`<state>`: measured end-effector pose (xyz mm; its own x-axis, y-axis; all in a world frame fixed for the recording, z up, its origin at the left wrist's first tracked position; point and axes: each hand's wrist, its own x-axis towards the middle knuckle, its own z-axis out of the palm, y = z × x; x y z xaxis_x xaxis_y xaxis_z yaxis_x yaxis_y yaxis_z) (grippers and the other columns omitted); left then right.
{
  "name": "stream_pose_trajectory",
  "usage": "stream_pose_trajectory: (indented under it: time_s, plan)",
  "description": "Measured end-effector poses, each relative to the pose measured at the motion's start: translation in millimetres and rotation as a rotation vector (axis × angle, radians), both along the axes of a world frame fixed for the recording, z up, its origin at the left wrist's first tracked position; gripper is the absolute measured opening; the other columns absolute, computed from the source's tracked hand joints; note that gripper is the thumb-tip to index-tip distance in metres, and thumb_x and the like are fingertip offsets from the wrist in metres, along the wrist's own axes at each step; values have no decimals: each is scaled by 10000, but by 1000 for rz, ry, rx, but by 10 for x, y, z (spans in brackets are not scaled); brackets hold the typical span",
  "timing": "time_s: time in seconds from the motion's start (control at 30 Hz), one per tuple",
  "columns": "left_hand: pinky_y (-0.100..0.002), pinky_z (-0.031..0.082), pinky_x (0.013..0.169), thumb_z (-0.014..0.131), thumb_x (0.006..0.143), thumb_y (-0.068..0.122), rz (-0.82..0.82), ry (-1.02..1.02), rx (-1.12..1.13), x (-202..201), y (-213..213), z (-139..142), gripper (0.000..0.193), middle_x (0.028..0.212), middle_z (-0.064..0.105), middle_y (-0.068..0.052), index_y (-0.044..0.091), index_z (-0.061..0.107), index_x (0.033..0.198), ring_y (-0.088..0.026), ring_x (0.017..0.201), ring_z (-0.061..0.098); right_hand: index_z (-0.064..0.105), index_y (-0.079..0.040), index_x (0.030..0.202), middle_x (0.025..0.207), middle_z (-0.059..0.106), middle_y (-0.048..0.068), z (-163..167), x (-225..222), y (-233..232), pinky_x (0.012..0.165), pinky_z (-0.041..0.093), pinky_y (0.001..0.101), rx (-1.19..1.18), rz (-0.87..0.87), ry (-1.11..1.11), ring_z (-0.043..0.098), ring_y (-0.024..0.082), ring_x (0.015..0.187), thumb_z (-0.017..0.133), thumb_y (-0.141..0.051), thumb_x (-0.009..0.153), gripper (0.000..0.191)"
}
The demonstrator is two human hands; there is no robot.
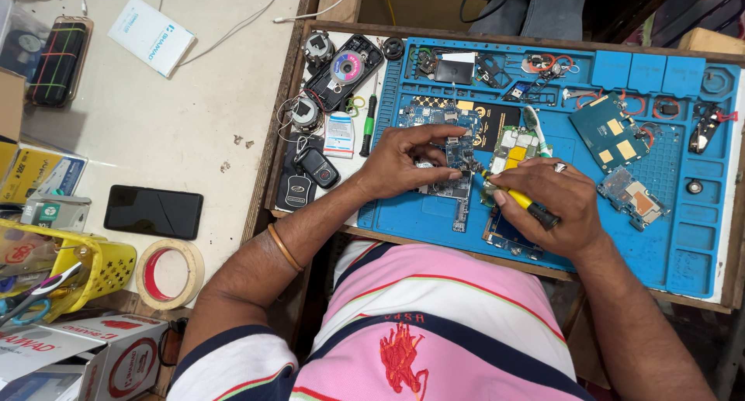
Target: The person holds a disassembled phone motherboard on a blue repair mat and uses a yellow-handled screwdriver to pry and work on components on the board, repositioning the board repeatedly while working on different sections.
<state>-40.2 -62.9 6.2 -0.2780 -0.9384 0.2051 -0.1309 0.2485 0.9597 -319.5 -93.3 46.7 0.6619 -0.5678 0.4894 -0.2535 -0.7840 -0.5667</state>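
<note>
My left hand presses down on a blue phone circuit board that lies on the blue repair mat, fingers spread over the board's left part. My right hand grips a yellow and black screwdriver; its tip touches the board just right of my left fingers. A second board with green and yellow parts lies beside the tip.
More boards and small parts sit on the mat's right side. Car key fobs, a green screwdriver, a dark phone, a tape roll and a yellow basket lie to the left.
</note>
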Motion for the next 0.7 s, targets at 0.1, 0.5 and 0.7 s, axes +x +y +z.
stream_pose_trajectory:
  time_s: [0.1,0.5,0.7]
  plan:
    - [-231,638,786,863,867,108,0,-23,90,6,4,-6,585,913,786,-20,98,625,1402,-48,834,746,770,-69,1032,976,785,80,-8,9,0,927,578,371,-3,-25,14,766,193,917,781,-134,901,147]
    - [-244,644,757,869,852,110,31,1,117,-9,12,-8,578,993,775,-47,88,637,1381,-68,830,745,759,-67,1030,984,780,78,-13,12,14,957,581,382,-17,-9,-23,765,199,950,778,-117,899,141]
    - [-245,652,800,879,857,116,27,-12,101,-6,20,-3,564,1015,786,-53,89,648,1372,-75,891,761,765,-81,1009,977,785,71,-37,9,-9,947,588,376,14,25,5,769,189,938,773,-128,889,129]
